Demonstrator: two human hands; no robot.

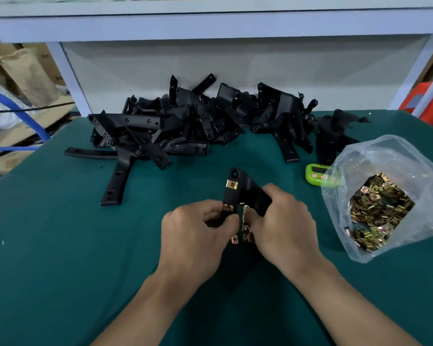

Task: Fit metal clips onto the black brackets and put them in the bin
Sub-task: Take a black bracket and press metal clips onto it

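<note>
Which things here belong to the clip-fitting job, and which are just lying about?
Job: black bracket, held by left hand and right hand; fitted clips; loose clips between the hands; bracket pile; bag of metal clips.
Lying about: green timer; blue hose; cardboard boxes.

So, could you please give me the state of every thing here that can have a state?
Held bracket: held up, two fitted clips on it.
Left grip: pinches the held bracket's lower end.
Right grip: holds the held bracket's other arm.
Plastic bag: open, lying on its side, loose clips inside.
Bracket pile: heaped, no clips visible on them.
Green timer: lying flat, display unreadable.
</note>
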